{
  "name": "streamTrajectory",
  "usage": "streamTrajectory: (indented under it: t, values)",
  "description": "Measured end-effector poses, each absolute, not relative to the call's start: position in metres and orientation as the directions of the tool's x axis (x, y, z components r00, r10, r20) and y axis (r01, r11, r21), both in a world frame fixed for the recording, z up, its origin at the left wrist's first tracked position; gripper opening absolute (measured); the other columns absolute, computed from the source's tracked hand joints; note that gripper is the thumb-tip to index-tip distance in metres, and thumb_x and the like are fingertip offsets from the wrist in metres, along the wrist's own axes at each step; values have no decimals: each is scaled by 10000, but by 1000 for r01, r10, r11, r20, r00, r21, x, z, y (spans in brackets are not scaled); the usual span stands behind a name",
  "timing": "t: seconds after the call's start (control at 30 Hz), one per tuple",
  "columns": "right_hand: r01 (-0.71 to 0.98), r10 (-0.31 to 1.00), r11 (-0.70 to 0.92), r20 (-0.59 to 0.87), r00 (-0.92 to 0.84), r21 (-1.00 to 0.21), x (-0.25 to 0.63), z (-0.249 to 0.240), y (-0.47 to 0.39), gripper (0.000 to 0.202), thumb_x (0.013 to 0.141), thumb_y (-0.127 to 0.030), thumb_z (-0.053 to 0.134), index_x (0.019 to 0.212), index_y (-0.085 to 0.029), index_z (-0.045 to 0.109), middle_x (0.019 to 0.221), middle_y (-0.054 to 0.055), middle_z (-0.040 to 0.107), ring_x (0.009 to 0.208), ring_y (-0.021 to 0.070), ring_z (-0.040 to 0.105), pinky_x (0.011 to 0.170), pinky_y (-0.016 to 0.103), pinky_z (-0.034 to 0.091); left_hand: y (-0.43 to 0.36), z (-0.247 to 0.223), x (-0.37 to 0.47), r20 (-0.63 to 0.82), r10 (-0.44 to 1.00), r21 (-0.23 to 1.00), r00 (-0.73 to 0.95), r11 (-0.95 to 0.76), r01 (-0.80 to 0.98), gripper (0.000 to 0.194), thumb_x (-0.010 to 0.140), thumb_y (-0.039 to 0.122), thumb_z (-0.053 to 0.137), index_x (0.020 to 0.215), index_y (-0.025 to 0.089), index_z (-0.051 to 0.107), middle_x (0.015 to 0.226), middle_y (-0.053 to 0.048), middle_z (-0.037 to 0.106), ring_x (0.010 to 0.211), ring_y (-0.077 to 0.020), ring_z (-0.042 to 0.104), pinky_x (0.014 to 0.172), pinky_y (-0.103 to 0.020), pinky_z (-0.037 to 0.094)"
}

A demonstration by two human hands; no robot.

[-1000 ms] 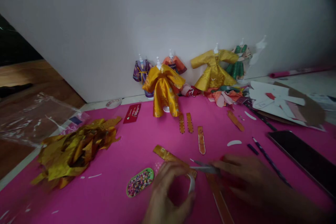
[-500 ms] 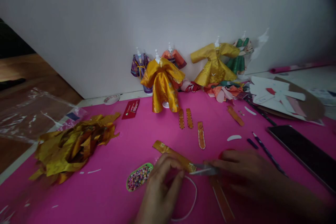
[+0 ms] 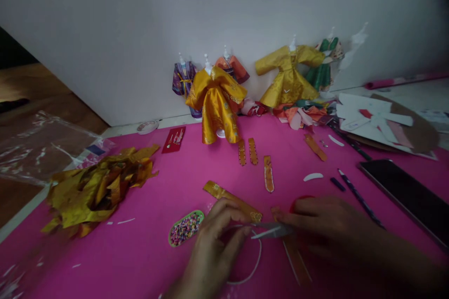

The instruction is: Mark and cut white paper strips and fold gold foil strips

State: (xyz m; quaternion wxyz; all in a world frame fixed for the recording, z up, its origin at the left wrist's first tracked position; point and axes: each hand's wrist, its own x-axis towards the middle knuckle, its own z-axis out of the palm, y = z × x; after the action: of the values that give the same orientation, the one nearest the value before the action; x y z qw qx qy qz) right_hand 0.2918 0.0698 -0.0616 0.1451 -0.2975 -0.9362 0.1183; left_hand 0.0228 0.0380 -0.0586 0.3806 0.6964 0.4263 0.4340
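My left hand (image 3: 220,238) is pinched around one end of a thin white cord (image 3: 258,261), which loops down over the pink sheet. Red-handled scissors (image 3: 277,230) are held in my right hand (image 3: 319,226), their blades pointing left to the fingertips of my left hand. A gold patterned strip (image 3: 233,200) lies just beyond the blades. Below them is an orange strip (image 3: 296,259) with white edges, partly hidden by my right hand. Left of my left hand sits a green-rimmed tray of beads (image 3: 185,229).
Dressed miniature forms, one in a gold robe (image 3: 219,112), stand along the wall. Gold fabric scraps (image 3: 94,191) lie left. A phone (image 3: 403,196), pen (image 3: 359,198) and paper pieces (image 3: 372,117) are at right. Small orange strips (image 3: 268,175) lie mid-sheet.
The view has shifted slightly, so most things sit a little higher. Both hands keep nearly the same pose, with the scissors still beside the left fingertips.
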Motion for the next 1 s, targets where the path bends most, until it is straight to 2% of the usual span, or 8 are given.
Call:
streamTrajectory:
  t: [0.2, 0.53, 0.7, 1.0]
  values:
    - [526, 587, 795, 163, -793, -302, 291, -61, 68, 549, 765, -51, 576, 1263, -279, 609, 837, 5, 646, 694, 177, 594, 585, 289, 343, 38, -59, 23, 304, 918, 883, 255, -372, 286, 205, 881, 51, 625, 902, 247, 682, 922, 6, 652, 857, -149, 631, 742, -270, 489]
    - [521, 584, 797, 172, -793, -304, 291, -65, 69, 638, 737, -37, 587, 1327, -278, 575, 845, 8, 647, 699, 172, 601, 587, 277, 357, 38, -65, 22, 314, 913, 863, 262, -389, 322, 228, 855, 12, 620, 850, 241, 627, 895, 23, 628, 829, -133, 616, 714, -259, 471]
    - [523, 595, 791, 197, -779, -319, 290, -64, 68, 617, 756, -53, 602, 1331, -278, 577, 852, 9, 655, 703, 172, 611, 593, 273, 376, 38, -64, 23, 327, 906, 854, 271, -405, 326, 249, 853, -11, 602, 842, 238, 605, 895, 32, 618, 824, -120, 603, 716, -245, 461]
    - [532, 600, 783, 166, -783, -322, 289, -61, 67, 601, 751, -47, 602, 1305, -279, 600, 863, 8, 666, 713, 168, 617, 606, 272, 393, 37, -61, 24, 351, 886, 801, 303, -451, 393, 249, 869, -14, 573, 871, 234, 592, 926, 8, 617, 855, -149, 604, 727, -267, 468]
